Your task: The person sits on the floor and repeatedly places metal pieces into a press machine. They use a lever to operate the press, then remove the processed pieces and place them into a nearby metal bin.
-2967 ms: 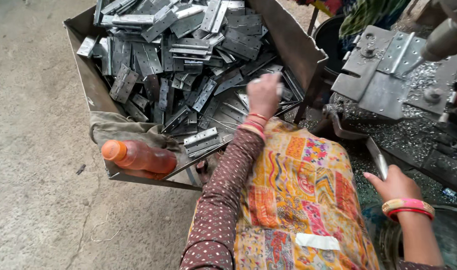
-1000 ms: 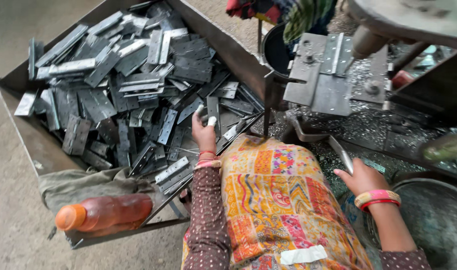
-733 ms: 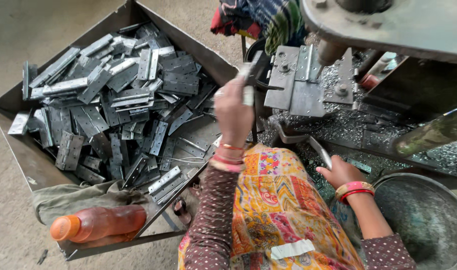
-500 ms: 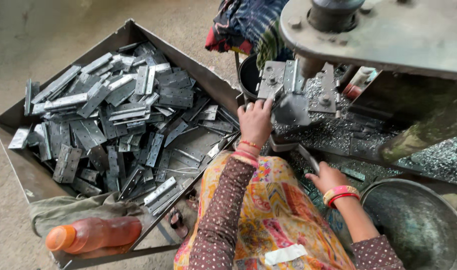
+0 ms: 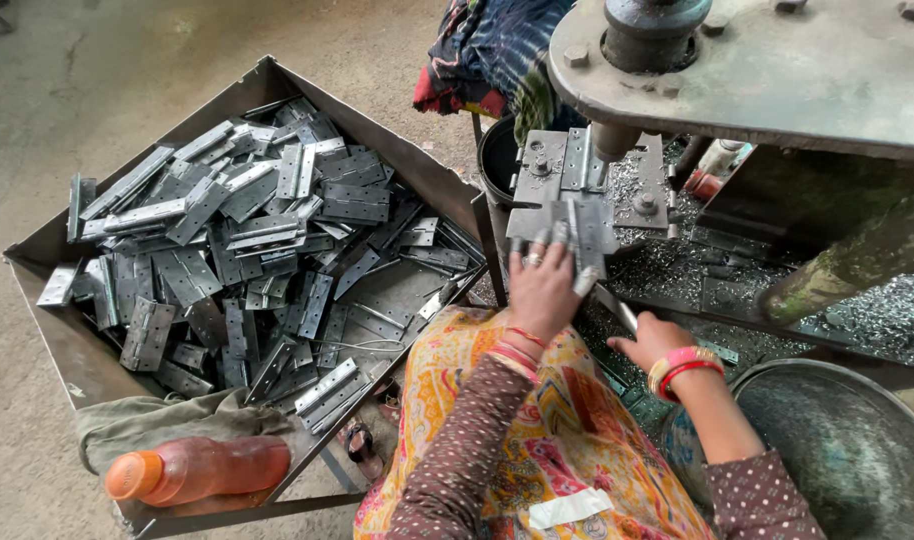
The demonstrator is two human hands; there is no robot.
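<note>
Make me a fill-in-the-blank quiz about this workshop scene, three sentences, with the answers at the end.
1. The left hand presses a metal hinge onto the bed of the ____ machine.
2. The big tray on the left is heaped with loose metal ____.
3. The plastic bottle lying at the tray's near corner has an ____ cap.

Missing words: press; hinges; orange

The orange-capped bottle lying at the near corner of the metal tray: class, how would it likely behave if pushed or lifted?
The bottle lies on its side, so a push would probably roll it. The cloth beside it might slow that. It looks like plastic and seems filled with liquid, so likely heavy for its size and smooth to grip.
</note>
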